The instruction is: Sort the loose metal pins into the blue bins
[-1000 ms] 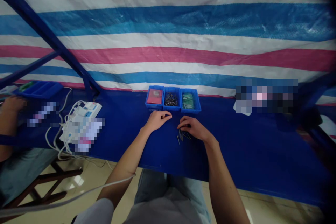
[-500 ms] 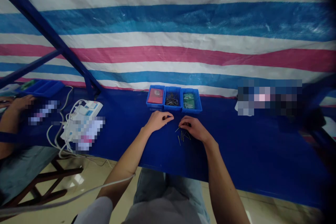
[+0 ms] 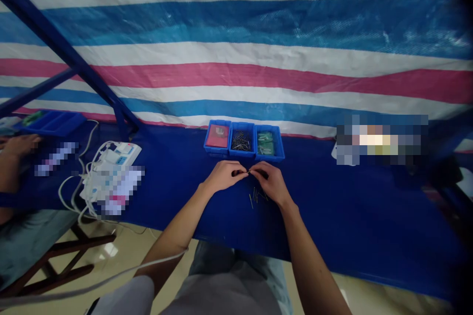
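Note:
My left hand and my right hand meet fingertip to fingertip just in front of the small bins. Both are closed in a pinch on a thin metal pin, mostly hidden by the fingers; whether it is a screw or a nail is too small to tell. Several similar loose pins lie on the blue tabletop below my right hand. Many dark pins fill the middle blue bin.
The left blue bin holds a red item, the right bin green packets. White power strips with tangled cords lie to the left. Farther left is another person's hand by a blue tray. A striped sheet hangs behind.
My right hand has lifted the thin pin away from the loose pins and brought it up and left. My left hand has moved slightly right, and the fingertips now meet.

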A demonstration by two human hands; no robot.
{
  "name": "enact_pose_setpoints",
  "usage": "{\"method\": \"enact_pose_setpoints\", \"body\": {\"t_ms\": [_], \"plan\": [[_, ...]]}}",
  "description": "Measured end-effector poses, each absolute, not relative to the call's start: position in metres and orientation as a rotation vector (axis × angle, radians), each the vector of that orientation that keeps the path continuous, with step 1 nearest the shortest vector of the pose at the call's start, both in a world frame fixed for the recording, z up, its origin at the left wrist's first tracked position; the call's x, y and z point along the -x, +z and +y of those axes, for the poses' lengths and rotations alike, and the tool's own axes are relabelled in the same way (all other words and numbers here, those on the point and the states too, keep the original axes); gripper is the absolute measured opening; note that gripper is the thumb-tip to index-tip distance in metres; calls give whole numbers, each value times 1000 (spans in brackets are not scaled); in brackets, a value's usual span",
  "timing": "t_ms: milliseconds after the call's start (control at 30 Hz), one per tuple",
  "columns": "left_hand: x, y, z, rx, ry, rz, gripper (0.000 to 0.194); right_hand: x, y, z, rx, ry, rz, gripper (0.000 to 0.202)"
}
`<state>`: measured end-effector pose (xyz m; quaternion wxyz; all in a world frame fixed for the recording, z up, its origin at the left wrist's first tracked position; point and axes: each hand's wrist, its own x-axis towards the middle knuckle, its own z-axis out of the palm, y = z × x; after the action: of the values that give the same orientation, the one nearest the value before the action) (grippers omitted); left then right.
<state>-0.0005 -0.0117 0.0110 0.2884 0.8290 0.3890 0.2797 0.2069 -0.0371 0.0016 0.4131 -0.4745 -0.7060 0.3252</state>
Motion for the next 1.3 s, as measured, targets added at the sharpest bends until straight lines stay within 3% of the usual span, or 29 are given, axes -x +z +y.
{"method": "enact_pose_setpoints", "body": {"t_ms": [800,1300], "plan": [[5,0,-4,-2156,821,993,21,-196,-9,-37,1225,392,-2012,25],[5,4,-7,-2199,890,989,20,-192,-2,-40,1366,450,-2097,26]]}}
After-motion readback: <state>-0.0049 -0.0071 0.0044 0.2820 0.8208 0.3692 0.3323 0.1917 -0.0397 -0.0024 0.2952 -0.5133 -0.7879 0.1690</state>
